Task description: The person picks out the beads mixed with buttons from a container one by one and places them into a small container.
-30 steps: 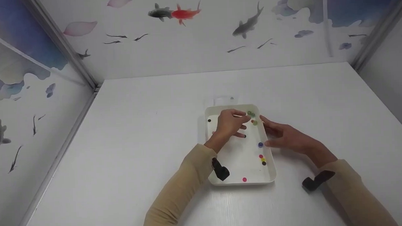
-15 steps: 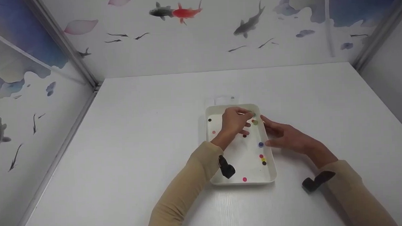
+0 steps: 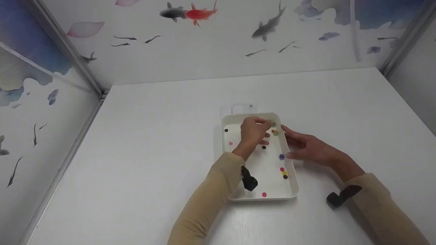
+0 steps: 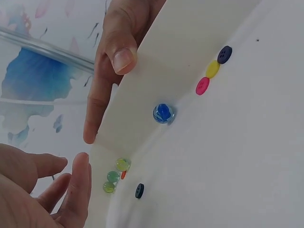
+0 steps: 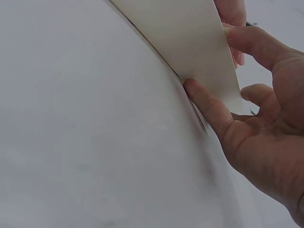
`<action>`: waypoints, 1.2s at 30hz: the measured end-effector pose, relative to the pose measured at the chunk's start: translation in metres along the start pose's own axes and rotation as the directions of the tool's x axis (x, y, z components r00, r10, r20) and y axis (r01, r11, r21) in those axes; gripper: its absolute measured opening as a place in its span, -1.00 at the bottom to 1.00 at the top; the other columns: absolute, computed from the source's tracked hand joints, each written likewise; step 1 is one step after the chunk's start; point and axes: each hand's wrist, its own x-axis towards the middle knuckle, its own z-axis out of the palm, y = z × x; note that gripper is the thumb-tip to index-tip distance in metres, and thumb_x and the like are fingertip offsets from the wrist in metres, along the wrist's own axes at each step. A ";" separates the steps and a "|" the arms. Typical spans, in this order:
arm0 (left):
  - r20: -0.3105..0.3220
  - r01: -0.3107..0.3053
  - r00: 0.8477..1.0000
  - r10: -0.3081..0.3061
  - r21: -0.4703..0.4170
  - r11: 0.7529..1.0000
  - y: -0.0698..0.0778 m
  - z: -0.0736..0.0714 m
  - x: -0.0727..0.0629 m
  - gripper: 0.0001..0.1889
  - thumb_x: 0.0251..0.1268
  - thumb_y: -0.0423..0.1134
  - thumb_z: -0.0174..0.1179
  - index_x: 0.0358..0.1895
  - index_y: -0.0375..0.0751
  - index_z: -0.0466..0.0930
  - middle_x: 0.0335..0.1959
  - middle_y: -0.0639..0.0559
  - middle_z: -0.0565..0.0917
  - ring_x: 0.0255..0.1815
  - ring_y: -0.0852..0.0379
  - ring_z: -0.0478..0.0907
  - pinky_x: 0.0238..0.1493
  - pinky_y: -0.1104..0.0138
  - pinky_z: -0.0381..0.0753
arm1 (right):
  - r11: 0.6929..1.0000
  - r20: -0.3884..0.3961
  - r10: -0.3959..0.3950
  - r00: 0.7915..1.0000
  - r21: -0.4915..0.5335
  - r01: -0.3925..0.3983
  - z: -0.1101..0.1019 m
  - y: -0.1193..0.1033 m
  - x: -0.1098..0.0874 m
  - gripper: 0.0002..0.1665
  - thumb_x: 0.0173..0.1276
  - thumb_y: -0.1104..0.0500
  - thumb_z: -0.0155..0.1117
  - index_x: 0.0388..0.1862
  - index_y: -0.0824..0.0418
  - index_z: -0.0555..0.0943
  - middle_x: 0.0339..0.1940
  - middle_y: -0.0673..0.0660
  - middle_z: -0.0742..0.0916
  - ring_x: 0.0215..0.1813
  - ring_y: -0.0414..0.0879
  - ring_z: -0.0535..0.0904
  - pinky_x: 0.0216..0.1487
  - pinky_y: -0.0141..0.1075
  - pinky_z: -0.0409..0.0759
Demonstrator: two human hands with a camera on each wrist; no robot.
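A shallow white tray (image 3: 258, 184) holds marbles and buttons. My left hand (image 3: 253, 130) reaches over its far right corner, fingertips near the green marbles (image 4: 113, 176); nothing shows between its fingers in the left wrist view. A yellow-green marble (image 4: 122, 164) and a red piece (image 4: 124, 174) lie beside them. My right hand (image 3: 315, 148) rests its fingers against the tray's right outer wall. Inside that wall sit a blue marble (image 4: 163, 113) and a row of pink (image 4: 203, 86), yellow (image 4: 212, 69) and dark buttons (image 4: 225, 54).
Behind the tray stands a clear plastic container (image 3: 242, 109) with a small dark item at its right. Other buttons lie in the tray: black (image 3: 264, 147), black (image 3: 226, 130), pale pink (image 3: 230, 143) and pink (image 3: 264, 194). Printed panels (image 3: 230, 60) border the white table (image 3: 149, 139).
My left hand has moved slightly right, toward the tray's far right corner and the green marbles, uncovering the pale pink button. My right hand stays at the tray's side.
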 end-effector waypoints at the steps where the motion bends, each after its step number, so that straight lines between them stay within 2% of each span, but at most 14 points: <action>1: -0.001 0.011 1.000 -0.011 -0.007 1.000 0.000 0.000 0.001 -0.79 0.40 -0.26 0.24 -0.03 -0.30 0.70 -0.09 -0.21 0.78 -0.20 -0.09 0.79 -0.56 0.40 0.71 | 1.000 0.000 0.000 1.000 -0.003 0.000 0.000 0.000 0.000 0.14 0.30 -0.04 0.43 0.66 -0.09 -0.06 0.67 0.10 0.14 0.66 0.11 0.08 0.55 0.10 0.20; 7: -0.026 0.071 0.997 -0.072 -0.037 0.997 0.003 -0.002 0.006 -0.79 0.38 -0.24 0.25 -0.06 -0.28 0.72 -0.21 -0.07 0.74 -0.21 -0.01 0.78 -0.46 0.36 0.76 | 1.000 0.002 0.003 1.000 -0.004 -0.003 0.000 -0.002 0.001 0.14 0.31 -0.02 0.43 0.66 -0.11 -0.07 0.67 0.13 0.14 0.66 0.15 0.08 0.55 0.11 0.18; 10: -0.033 0.086 0.996 -0.087 -0.011 0.996 0.005 -0.002 0.009 -0.78 0.37 -0.22 0.27 -0.06 -0.28 0.72 -0.27 -0.02 0.71 -0.25 0.02 0.77 -0.45 0.37 0.76 | 1.000 -0.001 0.014 1.000 -0.013 -0.014 0.000 -0.002 0.001 0.14 0.30 -0.03 0.43 0.66 -0.14 -0.08 0.67 0.14 0.14 0.66 0.15 0.05 0.56 0.13 0.15; 16: -0.037 0.110 0.993 -0.109 0.024 0.994 0.005 0.001 0.016 -0.76 0.35 -0.20 0.29 -0.08 -0.30 0.70 -0.33 0.00 0.67 -0.32 0.07 0.76 -0.46 0.36 0.76 | 0.999 -0.006 0.034 0.999 -0.006 -0.034 -0.001 -0.002 0.001 0.15 0.29 -0.04 0.45 0.66 -0.14 -0.07 0.68 0.11 0.13 0.67 0.14 0.04 0.57 0.15 0.13; 24: -0.043 0.127 0.991 -0.125 0.024 0.992 0.004 0.005 0.023 -0.78 0.31 -0.20 0.32 -0.13 -0.30 0.73 -0.40 0.01 0.66 -0.37 0.06 0.77 -0.52 0.36 0.74 | 1.000 -0.002 0.025 1.000 -0.008 -0.025 0.000 -0.001 0.000 0.14 0.28 -0.03 0.45 0.66 -0.13 -0.04 0.68 0.10 0.14 0.67 0.14 0.04 0.59 0.17 0.11; 30: -0.041 0.113 0.993 -0.111 0.050 0.992 0.003 0.005 0.023 -0.78 0.32 -0.20 0.31 -0.14 -0.30 0.71 -0.36 -0.02 0.69 -0.36 0.07 0.76 -0.53 0.36 0.74 | 1.000 0.003 0.011 1.000 -0.020 -0.011 0.000 -0.002 0.001 0.12 0.30 -0.03 0.43 0.66 -0.14 -0.04 0.68 0.10 0.12 0.68 0.16 0.02 0.58 0.18 0.11; 36: -0.047 0.112 0.993 -0.109 0.070 0.991 0.000 0.006 0.024 -0.79 0.31 -0.19 0.32 -0.18 -0.31 0.69 -0.22 -0.14 0.75 -0.32 0.02 0.77 -0.57 0.36 0.72 | 0.999 0.001 0.018 1.000 -0.029 -0.018 0.001 -0.002 0.001 0.11 0.31 -0.04 0.42 0.66 -0.16 -0.05 0.69 0.10 0.12 0.67 0.17 0.02 0.54 0.21 0.17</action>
